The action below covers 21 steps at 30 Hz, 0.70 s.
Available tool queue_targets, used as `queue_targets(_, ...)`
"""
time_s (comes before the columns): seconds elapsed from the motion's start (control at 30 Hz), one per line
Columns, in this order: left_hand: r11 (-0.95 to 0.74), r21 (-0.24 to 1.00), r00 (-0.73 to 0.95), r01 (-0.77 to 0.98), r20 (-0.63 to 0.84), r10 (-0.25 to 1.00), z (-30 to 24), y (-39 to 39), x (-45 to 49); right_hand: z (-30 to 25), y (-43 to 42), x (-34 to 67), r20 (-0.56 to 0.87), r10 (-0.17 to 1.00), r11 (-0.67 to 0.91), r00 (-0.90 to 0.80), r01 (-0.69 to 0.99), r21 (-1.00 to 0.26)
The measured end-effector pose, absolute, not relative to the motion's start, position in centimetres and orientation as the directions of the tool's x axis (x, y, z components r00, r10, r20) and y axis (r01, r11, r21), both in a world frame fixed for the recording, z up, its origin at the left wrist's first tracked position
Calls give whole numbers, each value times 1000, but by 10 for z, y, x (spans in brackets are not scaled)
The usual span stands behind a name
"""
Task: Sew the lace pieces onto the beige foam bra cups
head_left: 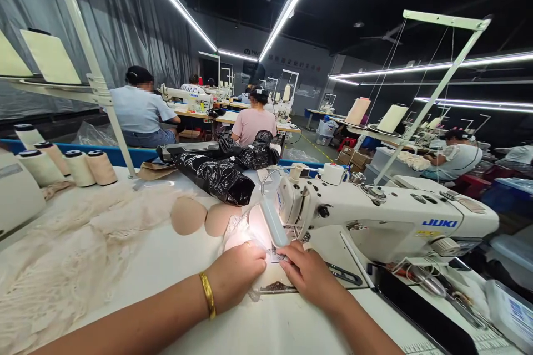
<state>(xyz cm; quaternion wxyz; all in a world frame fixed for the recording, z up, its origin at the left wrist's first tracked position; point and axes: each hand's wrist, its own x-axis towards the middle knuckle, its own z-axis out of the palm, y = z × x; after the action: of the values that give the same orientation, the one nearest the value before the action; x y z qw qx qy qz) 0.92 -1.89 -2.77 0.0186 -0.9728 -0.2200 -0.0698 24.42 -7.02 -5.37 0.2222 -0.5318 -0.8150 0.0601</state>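
Note:
My left hand [235, 274], with a gold bangle at the wrist, rests curled on pale fabric [245, 233] just left of the needle of a white JUKI sewing machine [387, 216]. My right hand [308, 274] is beside it, fingers pinched on a small piece of the fabric under the presser foot [275, 255]. A small lamp lights the spot brightly. Two beige bra cups [200, 216] lie on the table just behind my left hand.
Lace fabric [62, 255] is piled at the left. Thread cones [79, 166] stand at the far left, black plastic bags [225, 172] behind the cups. Scissors [441, 288] and tools lie at the right. Other people sew at tables behind.

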Motion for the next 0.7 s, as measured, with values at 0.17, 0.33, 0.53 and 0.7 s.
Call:
queue_targets(0.17, -908, 13, 888, 419, 204, 412, -34, -17, 21, -54, -70, 247, 287, 897, 421, -335, 844, -331)
queue_targets(0.33, -903, 34, 867, 429, 267, 421, -40, -14, 26, -55, -70, 248, 289, 894, 430, -343, 838, -336)
queue_targets(0.53, -873, 21, 842, 487, 256, 476, -33, -14, 27, -56, -69, 248, 284, 892, 438, -351, 826, -355)
queue_targets(0.7, -833, -13, 818, 552, 202, 539, -27, -15, 30, -62, -68, 249, 308, 885, 444, -349, 832, -332)
